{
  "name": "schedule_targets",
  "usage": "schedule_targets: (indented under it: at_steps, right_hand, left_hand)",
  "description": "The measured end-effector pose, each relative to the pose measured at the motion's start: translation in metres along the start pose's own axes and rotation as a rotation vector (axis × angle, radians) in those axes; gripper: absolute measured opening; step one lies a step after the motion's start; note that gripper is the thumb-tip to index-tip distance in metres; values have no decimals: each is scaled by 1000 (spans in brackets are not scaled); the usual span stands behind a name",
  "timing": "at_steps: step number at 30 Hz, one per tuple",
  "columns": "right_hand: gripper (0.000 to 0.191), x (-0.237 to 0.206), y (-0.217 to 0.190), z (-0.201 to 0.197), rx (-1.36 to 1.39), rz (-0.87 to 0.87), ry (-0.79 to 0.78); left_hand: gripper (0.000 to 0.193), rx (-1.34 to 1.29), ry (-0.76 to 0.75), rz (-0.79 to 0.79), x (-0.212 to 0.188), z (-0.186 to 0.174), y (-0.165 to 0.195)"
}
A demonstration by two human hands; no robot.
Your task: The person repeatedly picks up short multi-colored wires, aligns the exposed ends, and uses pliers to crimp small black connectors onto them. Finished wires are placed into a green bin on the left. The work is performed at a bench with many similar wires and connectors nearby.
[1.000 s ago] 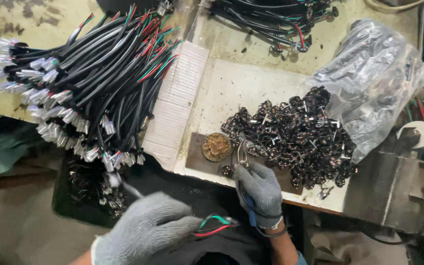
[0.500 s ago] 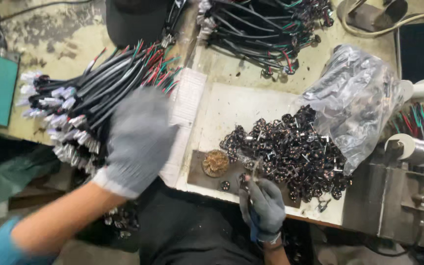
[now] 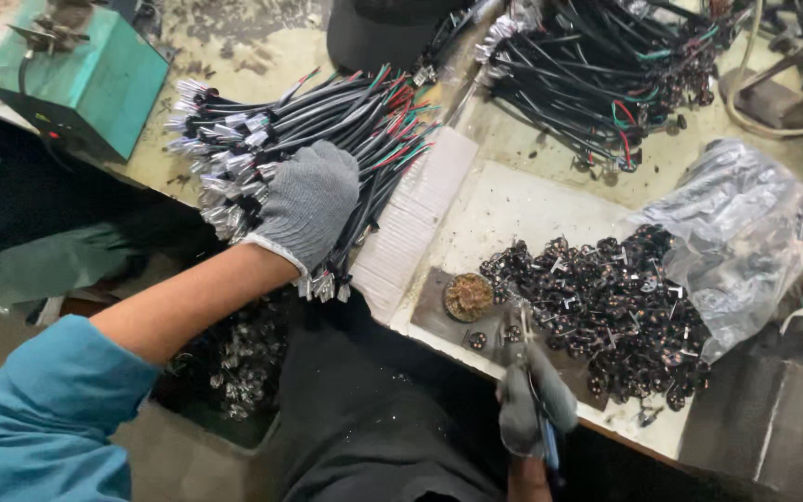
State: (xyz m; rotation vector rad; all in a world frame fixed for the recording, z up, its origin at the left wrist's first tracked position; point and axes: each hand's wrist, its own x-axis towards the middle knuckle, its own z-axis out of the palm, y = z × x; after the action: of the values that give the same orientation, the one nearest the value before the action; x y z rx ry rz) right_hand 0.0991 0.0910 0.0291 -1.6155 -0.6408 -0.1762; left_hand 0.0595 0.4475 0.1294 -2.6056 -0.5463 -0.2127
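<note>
My left hand [image 3: 307, 204], in a grey knit glove with a blue sleeve behind it, lies on a bundle of black cables [image 3: 327, 116] with red, green and white wire ends, its fingers curled into the strands. My right hand [image 3: 533, 409], also gloved, grips a thin tool with a blue handle [image 3: 547, 446] at the bench's front edge. The tool's metal tip points up toward a pile of small black parts [image 3: 606, 307]. A round brass-coloured pad [image 3: 468, 296] sits just left of the tip.
A crumpled clear plastic bag [image 3: 745, 232] covers the right side of the parts pile. A second cable bundle [image 3: 606, 65] lies at the back. A green box-shaped device [image 3: 85, 74] stands at the far left. A bin of small parts [image 3: 234, 363] sits below the bench edge.
My left hand has risen from near my lap and landed on the cable bundle. My right hand has stayed at the bench edge with the tool.
</note>
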Motion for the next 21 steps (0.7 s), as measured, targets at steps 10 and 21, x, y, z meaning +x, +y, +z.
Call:
schedule_targets:
  at_steps: [10,21]
  right_hand:
    - [32,-6,24,-16,188,307,-210]
    - [36,-24,-1,-26,181,422,-24]
  left_hand:
    - [14,-658,17,-41,-13,-69,-24]
    - [21,-2250,-707,-370,-216,16,204]
